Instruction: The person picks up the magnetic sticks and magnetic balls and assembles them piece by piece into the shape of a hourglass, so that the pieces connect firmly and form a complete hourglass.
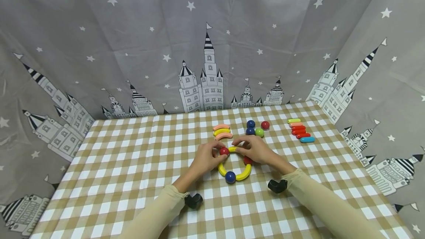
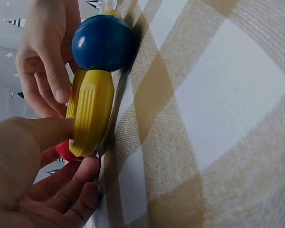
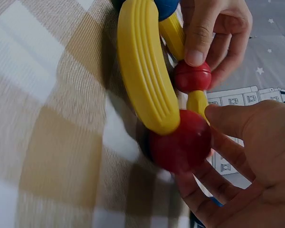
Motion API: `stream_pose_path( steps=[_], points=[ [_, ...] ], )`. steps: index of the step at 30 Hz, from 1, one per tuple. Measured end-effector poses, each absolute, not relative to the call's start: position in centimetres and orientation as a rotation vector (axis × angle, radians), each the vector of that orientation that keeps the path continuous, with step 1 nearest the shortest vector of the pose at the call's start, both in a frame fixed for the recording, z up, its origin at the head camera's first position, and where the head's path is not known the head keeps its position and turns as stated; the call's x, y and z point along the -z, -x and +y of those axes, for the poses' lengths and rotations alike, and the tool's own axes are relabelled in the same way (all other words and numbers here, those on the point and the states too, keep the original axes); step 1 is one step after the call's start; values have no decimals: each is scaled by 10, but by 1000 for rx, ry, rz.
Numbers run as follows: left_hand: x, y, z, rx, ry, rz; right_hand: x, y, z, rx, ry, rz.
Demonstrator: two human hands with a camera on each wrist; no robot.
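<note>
A ring of yellow curved sticks [image 1: 244,173] and balls lies on the checked cloth. Its lowest ball is blue [image 1: 230,177], and one red ball [image 1: 247,160] sits at the right side. My left hand [image 1: 206,156] pinches another red ball [image 1: 224,151] at the ring's upper left. Across the top, a yellow curved stick [image 1: 232,149] is held between the thumb and fingers of my right hand [image 1: 255,149]. In the right wrist view this top stick [image 3: 197,103] runs between both red balls, partly hidden by the right thumb. The left wrist view shows a yellow stick [image 2: 92,111] beneath the blue ball.
Behind the ring lie pink and yellow curved sticks [image 1: 221,132]. Blue, green and red balls [image 1: 259,132] are grouped to their right. Farther right, several straight sticks [image 1: 299,128] form a row, with a blue one [image 1: 307,139] nearest. A grey castle-print curtain [image 1: 166,28] borders the table.
</note>
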State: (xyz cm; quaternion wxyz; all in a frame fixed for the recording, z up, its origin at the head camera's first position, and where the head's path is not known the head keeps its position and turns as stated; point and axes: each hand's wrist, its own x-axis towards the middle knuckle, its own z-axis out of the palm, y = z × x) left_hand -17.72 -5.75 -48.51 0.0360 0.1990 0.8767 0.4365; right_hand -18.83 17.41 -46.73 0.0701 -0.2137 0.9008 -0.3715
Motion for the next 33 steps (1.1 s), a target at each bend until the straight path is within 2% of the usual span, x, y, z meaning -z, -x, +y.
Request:
stream_pose_path(
  steps=[11, 18, 27, 33],
  points=[
    [486, 174, -61, -1401, -547, 2679, 450, 175, 223, 1083, 685, 2816],
    [485, 172, -61, -1436, -527, 2680, 442, 164, 263, 1059, 578, 2965],
    [488, 170, -61, -1509, -533, 2659, 448, 154, 319, 1049, 585, 3184],
    [489, 170, -60, -1497, -521, 2685, 452, 151, 349, 999, 492, 3247]
  ],
)
